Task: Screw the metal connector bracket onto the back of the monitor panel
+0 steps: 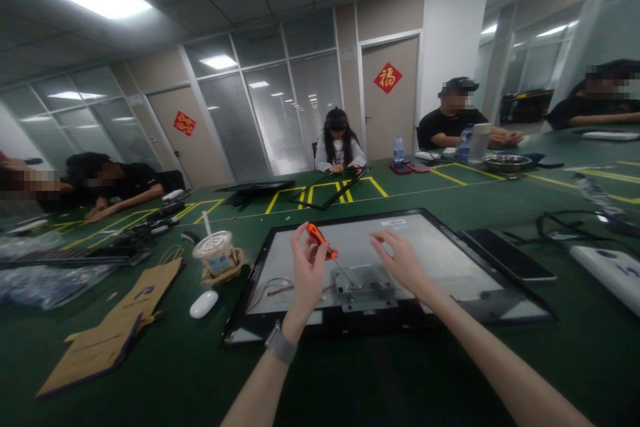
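Note:
My left hand (309, 260) is closed around the orange and black handle of a screwdriver (320, 240). The screwdriver's thin shaft slants down to the right toward a metal bracket (365, 283) near the panel's front edge; I cannot tell whether its tip touches a screw. Under both hands a flat display panel (435, 240) with a black frame and pale grey back lies on the table. My right hand (400, 260) hovers above the panel, right of the bracket, fingers apart and holding nothing visible. Thin cables (273, 290) run along the panel left of the bracket.
Left of the panel are a lidded cup with a straw (216, 255), a white mouse (204, 305) and a brown paper bag (117, 327). To the right lie a dark flat device (507, 253) and a white case (613, 273). Several people sit around the green table (175, 373).

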### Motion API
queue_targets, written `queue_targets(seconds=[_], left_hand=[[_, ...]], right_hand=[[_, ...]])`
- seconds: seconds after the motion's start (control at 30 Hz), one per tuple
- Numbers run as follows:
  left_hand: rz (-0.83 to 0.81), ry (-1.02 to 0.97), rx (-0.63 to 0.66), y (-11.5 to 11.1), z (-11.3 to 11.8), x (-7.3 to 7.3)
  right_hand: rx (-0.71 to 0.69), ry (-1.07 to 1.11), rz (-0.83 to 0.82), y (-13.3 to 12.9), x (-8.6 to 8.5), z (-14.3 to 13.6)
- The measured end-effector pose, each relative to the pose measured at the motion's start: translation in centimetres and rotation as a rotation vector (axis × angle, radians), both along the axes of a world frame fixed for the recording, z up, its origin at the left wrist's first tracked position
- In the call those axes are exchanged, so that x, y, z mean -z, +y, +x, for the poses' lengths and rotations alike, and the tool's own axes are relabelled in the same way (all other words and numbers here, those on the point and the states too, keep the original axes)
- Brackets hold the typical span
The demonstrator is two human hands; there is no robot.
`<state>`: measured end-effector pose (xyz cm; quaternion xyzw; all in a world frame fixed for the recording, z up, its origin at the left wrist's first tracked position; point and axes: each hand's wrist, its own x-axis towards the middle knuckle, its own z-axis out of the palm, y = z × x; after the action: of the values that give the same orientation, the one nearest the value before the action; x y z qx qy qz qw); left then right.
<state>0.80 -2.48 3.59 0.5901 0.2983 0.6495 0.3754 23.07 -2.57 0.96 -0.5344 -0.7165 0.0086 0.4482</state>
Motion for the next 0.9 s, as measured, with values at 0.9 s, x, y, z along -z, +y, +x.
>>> queue_targets(seconds=[0.9], left_hand=[[0.185,0.346,-0.011,-0.7,0.2,2.1]], right_hand=[[0.117,-0.447,-0.357,2.6,4.7,4.6]])
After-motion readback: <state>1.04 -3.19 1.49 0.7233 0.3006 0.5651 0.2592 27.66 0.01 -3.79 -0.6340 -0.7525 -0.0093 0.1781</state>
